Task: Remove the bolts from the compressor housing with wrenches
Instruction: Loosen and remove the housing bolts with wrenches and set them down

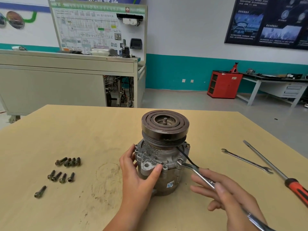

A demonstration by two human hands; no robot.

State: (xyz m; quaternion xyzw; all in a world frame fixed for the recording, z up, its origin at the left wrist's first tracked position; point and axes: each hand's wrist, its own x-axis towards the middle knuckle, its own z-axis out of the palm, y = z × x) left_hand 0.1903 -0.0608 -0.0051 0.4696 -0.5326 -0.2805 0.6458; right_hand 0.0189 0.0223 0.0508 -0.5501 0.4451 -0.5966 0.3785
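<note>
– At the lower middle of the frame, the left hand is gripping the compressor housing, thumb pressing on the mounting ear, fingers curling round its left side.
– And lower right, the right hand is holding the wrench, thumb pinning the shank, the other fingers fanning loosely. Its open end is sitting on a bolt at the flange.
– How far along are they getting?
– Well along, I'm judging. The loose bolts are lying in two rows plus a stray at the left of the table, well apart from the housing. The one under the wrench is waiting; whether others are hiding on the far side, I'm not able to tell.
– And the housing itself?
– It's standing upright at the centre, pulley on top, the grey casting looking grimy and corroded. A spare wrench and a screwdriver are lying idle at the right.
</note>
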